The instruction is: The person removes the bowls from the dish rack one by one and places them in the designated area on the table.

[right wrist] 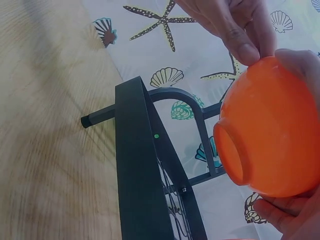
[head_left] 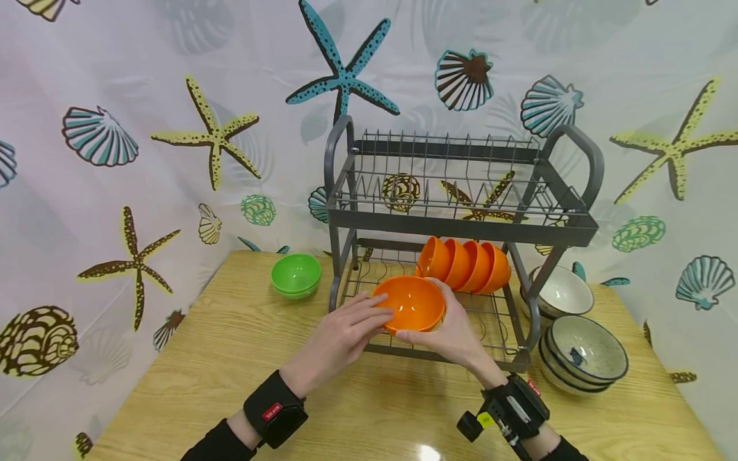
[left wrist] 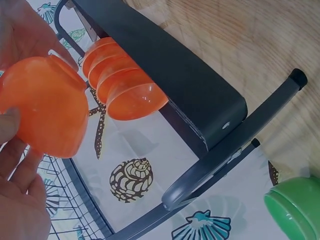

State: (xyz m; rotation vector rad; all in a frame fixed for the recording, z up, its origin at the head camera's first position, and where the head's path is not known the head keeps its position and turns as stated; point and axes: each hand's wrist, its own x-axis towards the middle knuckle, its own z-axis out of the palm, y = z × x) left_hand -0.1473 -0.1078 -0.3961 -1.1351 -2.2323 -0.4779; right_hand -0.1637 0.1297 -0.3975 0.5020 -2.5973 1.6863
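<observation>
An orange bowl [head_left: 412, 304] is held in front of the dish rack's lower tier, its hollow side facing the head camera. My right hand [head_left: 455, 330] grips its right side, with the thumb at the near rim and fingers round the far side. At the left rim, my left hand [head_left: 348, 330] holds the bowl with fingertips lying over the edge; the left thumb [right wrist: 245, 52] shows against the outside in the right wrist view. Behind it, several orange bowls [head_left: 496, 269] stand on their sides in a row on the lower tier of the dark rack [head_left: 461, 221].
Two stacked green bowls [head_left: 296, 274] stand on the wooden table [head_left: 230, 358] left of the rack. Right of it are a white bowl [head_left: 562, 291] and a stack of speckled bowls [head_left: 588, 352]. A patterned cloth [head_left: 259, 57] hangs behind. The rack's upper tier has upright wire dividers.
</observation>
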